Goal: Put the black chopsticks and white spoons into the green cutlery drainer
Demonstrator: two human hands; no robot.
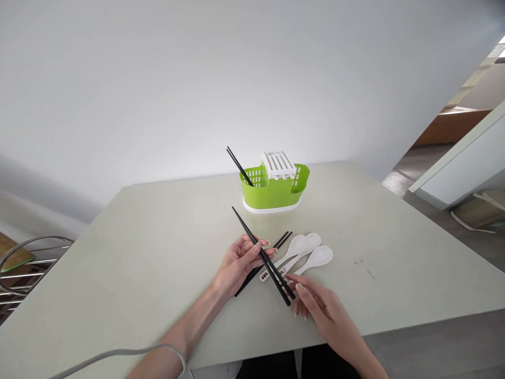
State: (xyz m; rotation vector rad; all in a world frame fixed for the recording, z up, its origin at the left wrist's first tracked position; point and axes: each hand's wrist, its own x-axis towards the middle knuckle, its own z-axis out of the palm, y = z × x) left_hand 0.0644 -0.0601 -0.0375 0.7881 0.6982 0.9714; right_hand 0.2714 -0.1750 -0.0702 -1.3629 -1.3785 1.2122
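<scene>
My left hand (240, 263) is closed around a pair of black chopsticks (252, 237), held slanting above the table, with the thin tips pointing away to the upper left. Beside their thick ends is my right hand (319, 308), its thumb and fingers apart; whether a fingertip touches the sticks is hard to tell. Under the held pair, more black chopsticks (282, 240) lie on the table, partly covered by my left hand. Three white spoons (319, 256) rest to their right, bowls pointing away, their handles partly hidden by the held chopsticks and my right hand.
A green cutlery basket (272, 196) with a white slotted holder (279, 164) stands near the wall. Black chopsticks (239, 166) lean out of its left compartment. A grey cable (118, 351) crosses my left forearm. A metal rack (35, 263) is beyond the table's left edge.
</scene>
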